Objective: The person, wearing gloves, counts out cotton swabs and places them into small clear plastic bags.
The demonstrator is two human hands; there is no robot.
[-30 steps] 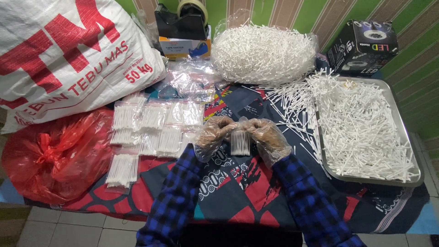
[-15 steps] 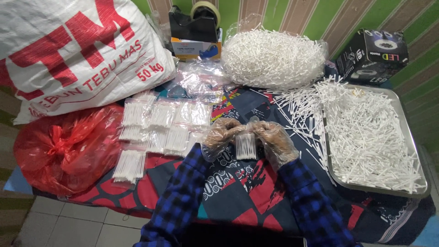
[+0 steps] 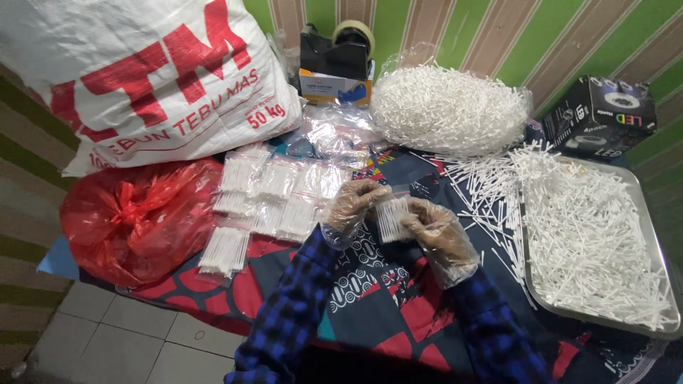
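Both gloved hands, left hand (image 3: 353, 206) and right hand (image 3: 435, 231), pinch 1 small clear packet of white sticks (image 3: 393, 217) just left of the metal tray (image 3: 658, 270); best keep sticks bunched, mouth up, grip even while closing.

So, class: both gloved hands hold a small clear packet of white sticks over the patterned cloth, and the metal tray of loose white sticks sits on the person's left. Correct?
Not quite. In the head view the metal tray lies on the person's right. The left hand and right hand do hold the small clear packet over the patterned cloth.
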